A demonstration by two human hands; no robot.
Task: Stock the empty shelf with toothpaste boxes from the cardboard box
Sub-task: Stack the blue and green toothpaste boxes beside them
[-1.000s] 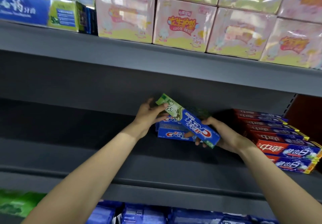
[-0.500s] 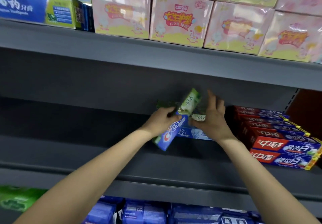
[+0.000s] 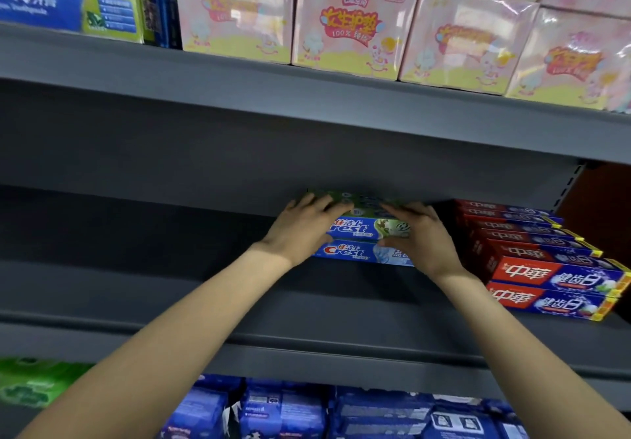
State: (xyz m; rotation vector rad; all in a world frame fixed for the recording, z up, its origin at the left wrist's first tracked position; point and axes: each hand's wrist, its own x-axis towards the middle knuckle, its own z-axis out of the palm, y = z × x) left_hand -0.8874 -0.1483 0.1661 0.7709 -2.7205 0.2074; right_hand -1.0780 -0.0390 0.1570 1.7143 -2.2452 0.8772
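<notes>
Beside red boxes (image 3: 546,261), both hands' (image 3: 300,230) (image 3: 421,237) open grip presses stacked Crest boxes (image 3: 362,228).

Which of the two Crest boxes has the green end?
The upper Crest box, lying between the left hand and right hand. The lower Crest box under it has a pale blue end instead.
</notes>
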